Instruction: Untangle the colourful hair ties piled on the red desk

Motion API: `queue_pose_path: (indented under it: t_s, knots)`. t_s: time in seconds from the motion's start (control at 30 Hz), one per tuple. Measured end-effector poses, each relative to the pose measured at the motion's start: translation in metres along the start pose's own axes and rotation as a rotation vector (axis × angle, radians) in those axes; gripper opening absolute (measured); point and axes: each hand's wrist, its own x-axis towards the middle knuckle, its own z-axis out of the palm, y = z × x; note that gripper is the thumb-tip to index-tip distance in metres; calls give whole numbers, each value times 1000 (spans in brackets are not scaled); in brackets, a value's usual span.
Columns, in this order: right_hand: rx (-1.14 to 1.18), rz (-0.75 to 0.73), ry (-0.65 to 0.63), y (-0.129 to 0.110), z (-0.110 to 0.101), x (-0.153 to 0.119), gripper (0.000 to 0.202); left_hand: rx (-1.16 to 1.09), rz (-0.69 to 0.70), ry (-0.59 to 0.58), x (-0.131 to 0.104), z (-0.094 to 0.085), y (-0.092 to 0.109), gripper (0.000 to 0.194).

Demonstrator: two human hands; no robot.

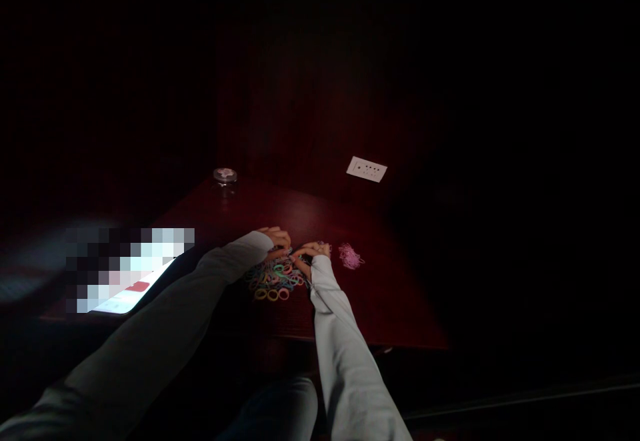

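A tangled pile of multicoloured elastic hair ties (273,277) lies on the dark red table, with several yellow and pink rings along its near edge. My left hand (278,239) is at the far side of this pile, fingers curled and thumb pressed in among the hair ties. Close to its right, my right hand (310,254) bends over the pile's right side, its thumb and fingers closed on hair ties. The exact strands in each hand are too small to separate. Right of my right hand lies a smaller heap of pink hair ties (351,256).
A clear lidded jar (225,177) stands at the table's far left corner. To the left glows a phone or tablet screen (117,299), partly pixelated. A white socket plate (367,169) is on the wall behind the dark red table (395,307). Surroundings are very dark.
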Motion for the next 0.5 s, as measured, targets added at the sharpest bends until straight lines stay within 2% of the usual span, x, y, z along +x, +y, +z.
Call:
queue_pose_path:
  t_s: [0.27,0.5]
  knots:
    - [37,16,24,3,2,1,26,-49,15,27,-2,1,4,24]
    - [111,31,71,4,4,0,18,-29,25,56,2,-5,5,23]
